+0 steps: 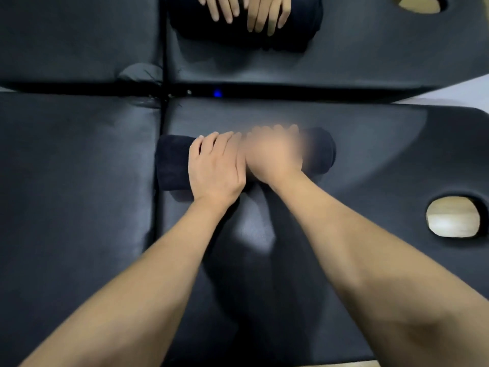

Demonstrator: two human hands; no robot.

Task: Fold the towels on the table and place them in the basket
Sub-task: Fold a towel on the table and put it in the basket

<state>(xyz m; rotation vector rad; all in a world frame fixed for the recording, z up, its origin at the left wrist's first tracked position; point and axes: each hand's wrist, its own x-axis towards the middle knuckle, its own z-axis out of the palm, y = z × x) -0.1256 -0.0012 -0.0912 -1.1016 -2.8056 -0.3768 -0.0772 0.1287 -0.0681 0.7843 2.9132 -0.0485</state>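
Black padded table (370, 144) | dark towel (172, 162) rolled at centre | my left hand (215, 168) curled over it, pinning the roll | right hand (272, 152) blurred, grip unclear | no basket visible

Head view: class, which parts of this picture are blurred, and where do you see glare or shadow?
Head view: the right hand is smeared by motion blur, the left hand stays sharp on the dark towel; a pale glare patch lies on the table between the forearms, with arm shadow beside it; a blue light glows in the gap.
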